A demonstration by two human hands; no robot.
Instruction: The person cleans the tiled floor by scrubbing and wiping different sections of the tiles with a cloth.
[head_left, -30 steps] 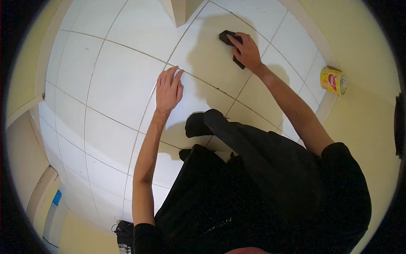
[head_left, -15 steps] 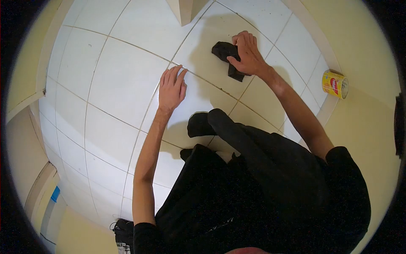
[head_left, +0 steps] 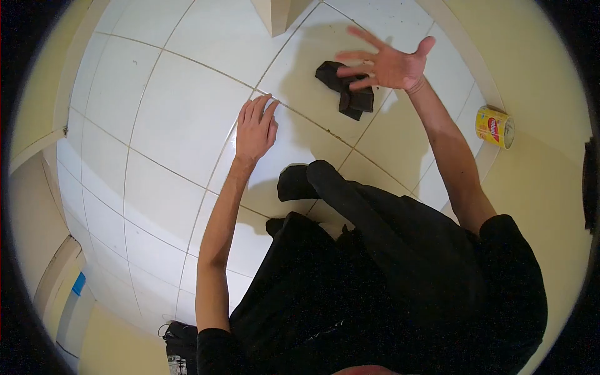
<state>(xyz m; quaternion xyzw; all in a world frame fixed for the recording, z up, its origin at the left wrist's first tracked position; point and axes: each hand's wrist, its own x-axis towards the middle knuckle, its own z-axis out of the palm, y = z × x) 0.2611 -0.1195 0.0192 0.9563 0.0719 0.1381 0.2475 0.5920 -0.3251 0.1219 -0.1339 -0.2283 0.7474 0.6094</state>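
Note:
A bunched dark cloth (head_left: 355,100) lies on the white tiled floor (head_left: 181,106). My right hand (head_left: 392,66) is raised over its upper right side, palm turned up and fingers spread, with nothing in it. Those fingers are a little blurred and cover part of the cloth in this view. My left hand (head_left: 255,130) rests on the floor to the left of the cloth, fingers stretched out along a grout line and holding nothing.
A yellow tin (head_left: 494,127) with a red label is by the wall on the right. A cream post or corner (head_left: 273,17) comes down at the top. My black-clad legs and feet (head_left: 297,182) are below the hands. A black bag-like item (head_left: 181,340) sits at lower left.
My right hand has let go of the cloth, lifted up and to the right, and turned over with its fingers spread. The left hand stays in place.

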